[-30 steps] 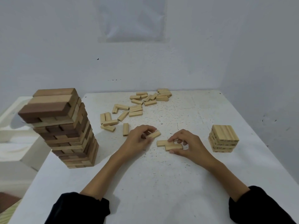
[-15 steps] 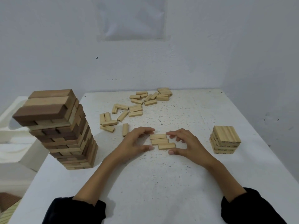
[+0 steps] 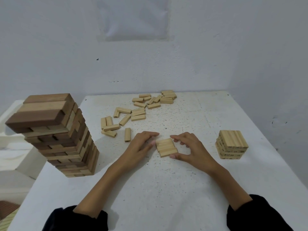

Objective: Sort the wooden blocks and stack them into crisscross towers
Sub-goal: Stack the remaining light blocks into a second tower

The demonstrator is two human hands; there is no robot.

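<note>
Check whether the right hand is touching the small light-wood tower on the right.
Apart. The head view shows bare table between the right hand and the small tower; the hand's thumb and forefinger bracket the flat row of blocks.

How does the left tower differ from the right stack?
The tower is far taller, with many layers; the stack has only a few. The tower mixes dark and pale wood; the stack is all pale. The tower's blocks look bigger than the stack's. Both are crisscross-layered.
</note>
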